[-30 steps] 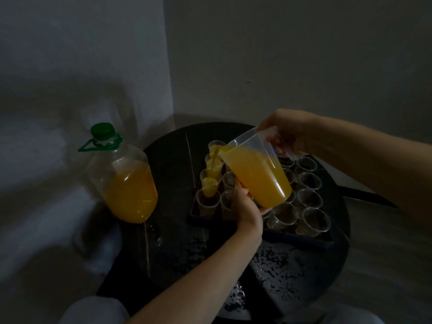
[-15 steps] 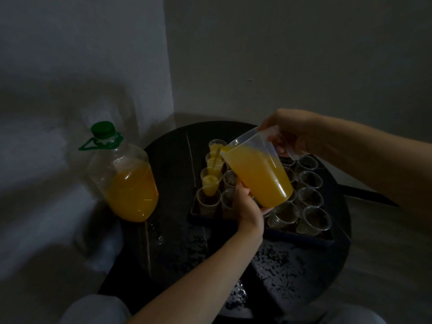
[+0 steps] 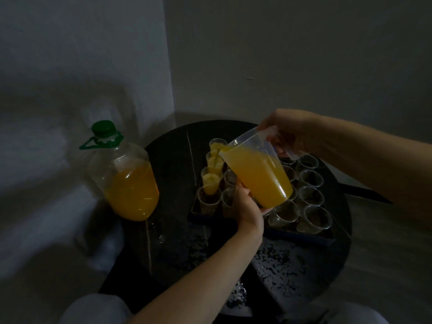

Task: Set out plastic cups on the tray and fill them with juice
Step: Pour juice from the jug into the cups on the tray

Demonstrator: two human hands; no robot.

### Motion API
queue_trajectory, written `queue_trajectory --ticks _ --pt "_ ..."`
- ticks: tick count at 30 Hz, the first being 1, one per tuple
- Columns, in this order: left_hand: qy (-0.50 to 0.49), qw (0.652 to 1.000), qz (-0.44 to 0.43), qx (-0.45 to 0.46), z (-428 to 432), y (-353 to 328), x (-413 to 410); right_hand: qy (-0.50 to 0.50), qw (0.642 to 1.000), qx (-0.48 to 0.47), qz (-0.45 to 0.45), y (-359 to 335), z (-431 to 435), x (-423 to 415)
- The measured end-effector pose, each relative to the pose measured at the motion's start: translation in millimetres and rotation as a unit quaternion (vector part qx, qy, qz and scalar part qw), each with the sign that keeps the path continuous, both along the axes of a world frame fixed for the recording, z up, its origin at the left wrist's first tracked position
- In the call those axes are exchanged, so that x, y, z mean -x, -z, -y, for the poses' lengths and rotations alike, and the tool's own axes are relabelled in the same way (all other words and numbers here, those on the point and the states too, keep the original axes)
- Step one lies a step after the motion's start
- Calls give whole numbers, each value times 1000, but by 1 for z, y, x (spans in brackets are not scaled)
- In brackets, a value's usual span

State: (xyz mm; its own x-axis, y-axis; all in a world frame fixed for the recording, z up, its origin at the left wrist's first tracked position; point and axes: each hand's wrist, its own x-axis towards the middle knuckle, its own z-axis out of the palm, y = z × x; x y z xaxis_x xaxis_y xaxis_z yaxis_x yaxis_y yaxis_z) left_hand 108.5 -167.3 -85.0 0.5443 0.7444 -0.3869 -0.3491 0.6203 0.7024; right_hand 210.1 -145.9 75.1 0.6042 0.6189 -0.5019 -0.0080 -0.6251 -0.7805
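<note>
The room is dim, with plain pale walls that meet in a corner behind a round dark bench (image 3: pixel 173 230). The bench top is shiny and has little light specks near the front. On its left side stands a big clear bottle (image 3: pixel 126 181) with a green cap (image 3: pixel 103 128) and a green carry loop; it is about half full of orange juice. A dark tray (image 3: pixel 301 237) sits on the bench to the right of the bottle, well apart from it, and it is packed with small clear cups in rows. The three far cups in the left row hold juice, like the filled cup (image 3: pixel 211 181), and the near left cup (image 3: pixel 208 199) looks empty. The cups on the right, like the corner cup (image 3: pixel 314 218), look empty too. A clear jug (image 3: pixel 257 174) full of juice hangs over the middle of the tray and hides some cups behind it. The right hand (image 3: pixel 287 132) has its fingers curled round the jug's handle. The left hand (image 3: pixel 245 204) cups the jug's bottom from below, thumb on the side. The jug is tipped: its long side slants from the bottom, low and near on the right, up to the spout, which points left toward the left row. A thin stream of juice (image 3: pixel 217 157) falls from the spout into that row.
</note>
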Motion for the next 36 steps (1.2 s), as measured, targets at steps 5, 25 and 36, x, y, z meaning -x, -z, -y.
queue_trajectory --ticks 5,25,36 --pt "-2 1000 -6 3 -1 3 -1 -3 1000 3 -2 1 -1 -2" --pt "2 998 -10 -63 -19 2 7 9 999 -53 0 5 4 1" --pt "-28 996 -6 -87 -13 5 13 -6 994 -109 22 5 23 6"
